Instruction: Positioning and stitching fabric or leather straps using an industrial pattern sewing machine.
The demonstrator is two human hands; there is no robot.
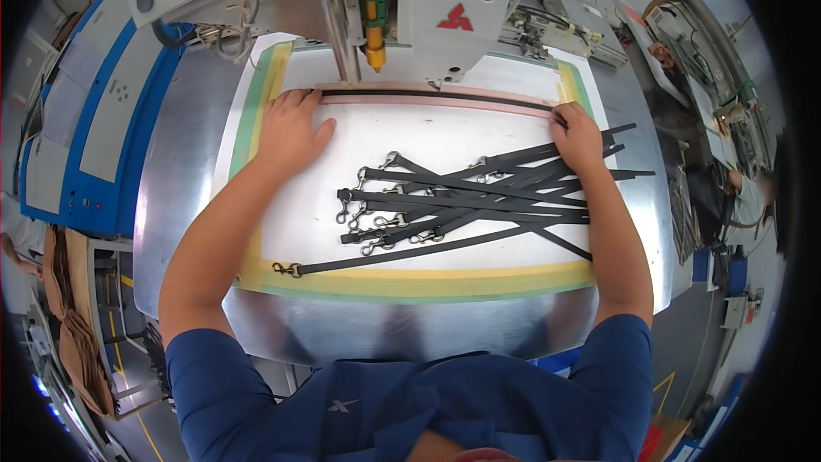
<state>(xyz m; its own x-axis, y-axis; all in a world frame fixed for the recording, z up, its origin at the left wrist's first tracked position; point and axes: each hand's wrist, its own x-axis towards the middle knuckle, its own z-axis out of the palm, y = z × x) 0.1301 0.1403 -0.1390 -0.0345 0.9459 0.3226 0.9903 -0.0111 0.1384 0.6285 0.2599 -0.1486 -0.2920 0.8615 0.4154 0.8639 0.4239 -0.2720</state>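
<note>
Straps on sheet, before guide strip; machine head behind.

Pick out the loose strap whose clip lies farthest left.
The strap with its clip alone at lower left, near the yellow tape; the other clips cluster farther right.

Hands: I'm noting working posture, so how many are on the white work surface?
2: the left hand at the left end of the farthest black strap's visible stretch, the right hand at its right end. No other shows there.
</note>
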